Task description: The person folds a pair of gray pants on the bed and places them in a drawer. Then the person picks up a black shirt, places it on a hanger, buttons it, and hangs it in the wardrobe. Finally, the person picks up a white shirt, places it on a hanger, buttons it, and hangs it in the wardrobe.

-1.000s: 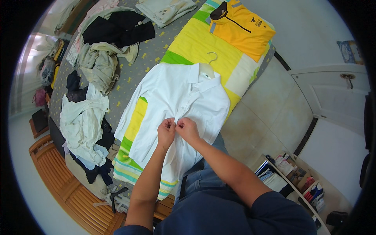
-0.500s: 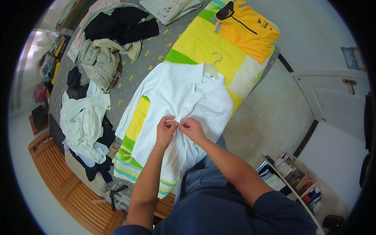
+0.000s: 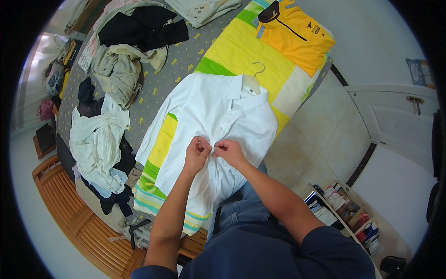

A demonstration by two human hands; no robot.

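Observation:
A white button-up shirt point(image 3: 193, 111) lies front up on a yellow, green and white quilt point(image 3: 232, 53), its collar pointing away from me. Inside the collar sits a hanger point(image 3: 258, 69), its hook sticking out past the neckline. Midway down the front placket, my left hand point(image 3: 198, 153) pinches one edge of the shirt. My right hand point(image 3: 228, 152) pinches the other edge right beside it, the fingertips of both nearly touching. Whatever button lies between the fingers is hidden. Upper buttons along the placket look fastened.
A folded yellow jacket point(image 3: 297, 35) rests at the quilt's far end. Piles of clothes, among them a black garment point(image 3: 141, 30) and a crumpled white shirt point(image 3: 97, 144), cover the bed's left side. A wooden chair point(image 3: 83, 214) stands lower left, a shelf point(image 3: 344, 209) lower right.
Both hands stay at the same spot on the placket. The left fingers have curled in a little more; the view has shifted very slightly.

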